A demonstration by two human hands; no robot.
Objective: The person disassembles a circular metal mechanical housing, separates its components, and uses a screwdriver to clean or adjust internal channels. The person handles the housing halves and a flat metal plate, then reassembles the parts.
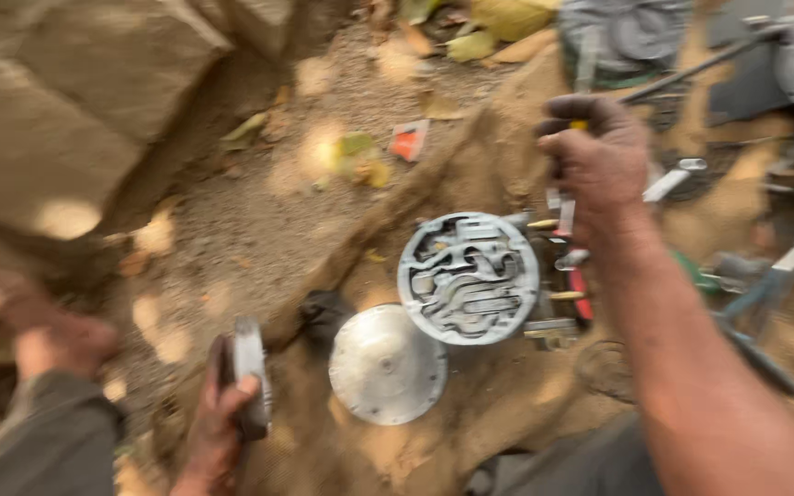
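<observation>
My left hand [218, 418] grips a thick round metal disc [250, 372] edge-on at the lower left. My right hand [599, 156] is closed around a thin tool with a yellow handle [579, 126] above the parts. On the brown cloth [470, 404] below lies a round metal plate with maze-like channels [468, 277]. A plain round silver cover [386, 364] rests against its lower left edge. The picture is motion-blurred.
Large rocks [75, 101] stand at the upper left beside sandy ground with dry leaves [498, 28]. Loose tools and metal parts [755, 266] lie at the right. A small orange scrap [408, 140] lies on the dirt. My knee [57, 441] shows at the lower left.
</observation>
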